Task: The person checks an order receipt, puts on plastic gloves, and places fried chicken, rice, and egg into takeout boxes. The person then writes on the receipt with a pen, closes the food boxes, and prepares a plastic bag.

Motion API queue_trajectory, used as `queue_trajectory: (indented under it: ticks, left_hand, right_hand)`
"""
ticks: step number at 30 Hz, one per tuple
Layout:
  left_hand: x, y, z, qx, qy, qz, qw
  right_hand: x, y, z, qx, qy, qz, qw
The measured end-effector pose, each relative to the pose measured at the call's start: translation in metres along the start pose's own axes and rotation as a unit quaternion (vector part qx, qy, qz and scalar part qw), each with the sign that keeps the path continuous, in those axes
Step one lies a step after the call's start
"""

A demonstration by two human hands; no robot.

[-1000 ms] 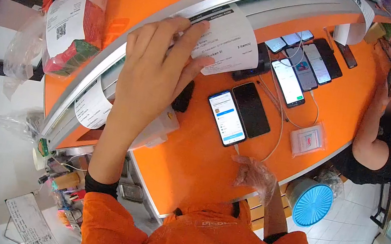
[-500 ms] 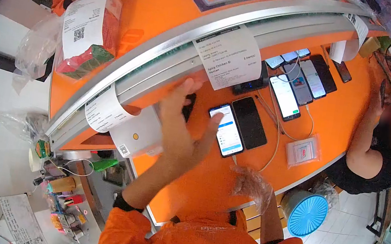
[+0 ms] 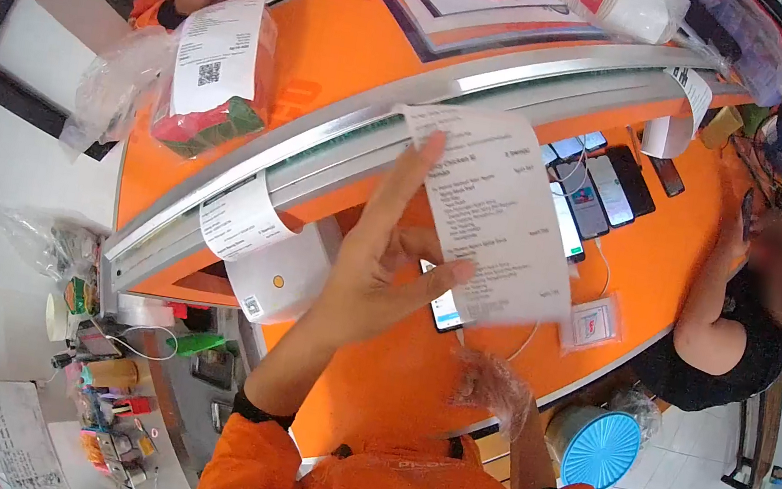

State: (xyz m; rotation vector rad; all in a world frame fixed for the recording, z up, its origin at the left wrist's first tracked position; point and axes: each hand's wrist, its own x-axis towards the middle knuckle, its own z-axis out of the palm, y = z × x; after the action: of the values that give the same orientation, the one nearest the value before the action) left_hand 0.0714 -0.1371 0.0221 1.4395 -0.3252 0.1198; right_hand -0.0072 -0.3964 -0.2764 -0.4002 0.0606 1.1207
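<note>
in the head view, the bare left hand (image 3: 371, 277) was raised at the left edge of a long printed receipt (image 3: 507, 211). its index finger and thumb stood wide apart, both overlapping the paper; whether the paper was pinched could not be told. the receipt hung in front of a metal rail (image 3: 477, 77), over the orange table (image 3: 339, 389), partly covering a lit phone (image 3: 446, 314). the right hand (image 3: 491, 386), in a clear plastic glove, was low near the table's front edge; its fingers were blurred, so it could not be told whether they held anything. more phones (image 3: 612, 189) lay beyond the receipt, with a small clear packet (image 3: 592, 322) to its right. a second receipt (image 3: 243, 217) hung farther left along the rail.
</note>
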Motion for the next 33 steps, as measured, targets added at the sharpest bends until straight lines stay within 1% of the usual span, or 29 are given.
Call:
queue_trajectory:
  ticks: [3, 5, 7, 9, 11, 13, 15, 17, 18, 19, 21, 22, 24, 25, 26, 27, 30, 31, 33]
  left_hand:
    - [-0.003, 0.010, -0.011, 0.001, 0.002, 0.031, 1.000]
    - [-0.008, 0.028, -0.015, -0.017, 0.024, 0.018, 0.999]
    - [-0.015, 0.040, -0.024, -0.009, 0.028, 0.026, 0.999]
    - [-0.023, 0.048, -0.036, 0.027, 0.016, 0.047, 0.998]
    - [-0.034, 0.061, -0.048, 0.062, 0.014, 0.053, 0.997]
    - [-0.046, 0.072, -0.060, 0.092, 0.043, 0.061, 0.993]
    - [-0.058, 0.075, -0.077, 0.119, 0.101, 0.075, 0.985]
    - [-0.071, 0.070, -0.098, 0.150, 0.172, 0.075, 0.971]
    - [-0.078, 0.071, -0.107, 0.165, 0.212, 0.073, 0.961]
    - [-0.086, 0.080, -0.109, 0.146, 0.274, 0.033, 0.950]
    - [-0.103, 0.088, -0.130, 0.160, 0.319, 0.000, 0.934]
    - [-0.113, 0.090, -0.142, 0.164, 0.340, -0.019, 0.926]
    - [-0.130, 0.094, -0.161, 0.205, 0.349, -0.031, 0.914]
    - [-0.136, 0.096, -0.168, 0.215, 0.353, -0.042, 0.910]
    - [-0.139, 0.098, -0.174, 0.224, 0.356, -0.052, 0.906]
    - [-0.139, 0.105, -0.174, 0.203, 0.369, -0.073, 0.904]
    - [-0.133, 0.119, -0.203, 0.303, 0.345, -0.153, 0.875]
    - [-0.128, 0.125, -0.216, 0.300, 0.331, -0.181, 0.876]
    - [-0.105, 0.137, -0.234, 0.309, 0.305, -0.129, 0.892]
  right_hand:
    - [0.000, -0.008, 0.029, -0.042, 0.014, -0.018, 0.999]
    - [-0.001, -0.006, 0.023, -0.040, 0.004, -0.018, 0.999]
    - [-0.003, -0.003, 0.018, -0.031, 0.002, -0.021, 0.999]
    - [-0.004, -0.003, 0.025, -0.017, 0.008, -0.026, 0.999]
    - [-0.005, -0.007, 0.042, -0.037, 0.040, -0.025, 0.998]
    - [-0.003, -0.007, 0.051, -0.077, 0.067, -0.037, 0.994]
    - [-0.010, -0.001, 0.040, -0.134, 0.085, -0.067, 0.985]
    - [-0.009, 0.010, -0.012, -0.069, 0.038, -0.044, 0.996]
    - [0.002, 0.009, -0.014, -0.036, 0.016, -0.031, 0.999]
    - [0.003, 0.007, -0.016, -0.054, 0.037, -0.021, 0.998]
    - [-0.003, -0.005, 0.033, -0.089, 0.081, -0.006, 0.993]
    - [0.001, -0.003, 0.023, -0.069, 0.041, -0.011, 0.997]
    - [0.003, 0.003, 0.003, -0.025, -0.034, -0.023, 0.999]
    - [0.004, 0.003, -0.001, 0.021, -0.051, -0.011, 0.998]
    - [0.005, 0.000, 0.012, 0.067, -0.068, -0.001, 0.995]
    - [0.006, -0.001, 0.019, 0.112, -0.082, 0.009, 0.990]
    - [0.000, 0.001, 0.019, -0.030, -0.014, -0.019, 0.999]
    - [0.000, 0.002, 0.015, 0.011, -0.049, -0.012, 0.999]
    - [0.007, 0.002, 0.005, 0.092, -0.124, 0.000, 0.988]
